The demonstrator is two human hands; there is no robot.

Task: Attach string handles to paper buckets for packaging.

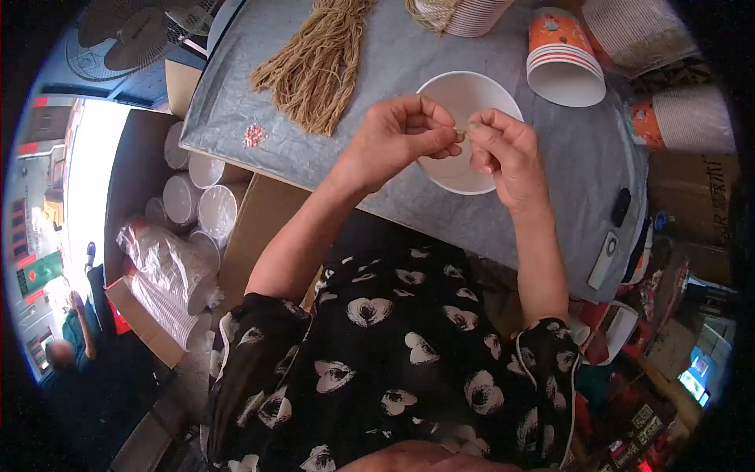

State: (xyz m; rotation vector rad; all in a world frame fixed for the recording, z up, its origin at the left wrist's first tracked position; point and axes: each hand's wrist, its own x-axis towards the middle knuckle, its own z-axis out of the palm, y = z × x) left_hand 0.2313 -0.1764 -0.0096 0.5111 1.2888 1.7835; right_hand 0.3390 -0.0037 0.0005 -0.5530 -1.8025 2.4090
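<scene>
Over a round white paper tub [470,85], my left hand [403,135] and my right hand [510,149] meet with their fingertips almost touching. Both are closed in a pinch. Something tiny and yellowish shows between the fingertips, too small to name. The tub stands on the grey-covered table [401,206] with its opening facing up, and my hands hide part of its rim. Beyond my left hand lies a thick bundle of tan string [322,63]. A small pile of red and white bits [254,136] sits near the table's left edge.
Stacked orange-and-white paper tubs [568,79] lie at the right, with more stacks behind. A remote control [604,259] and a small black object [621,207] rest by the right edge. Lower left, a cardboard box [145,322] holds wrapped tubs. A fan [130,35] and another person [79,334] are farther left.
</scene>
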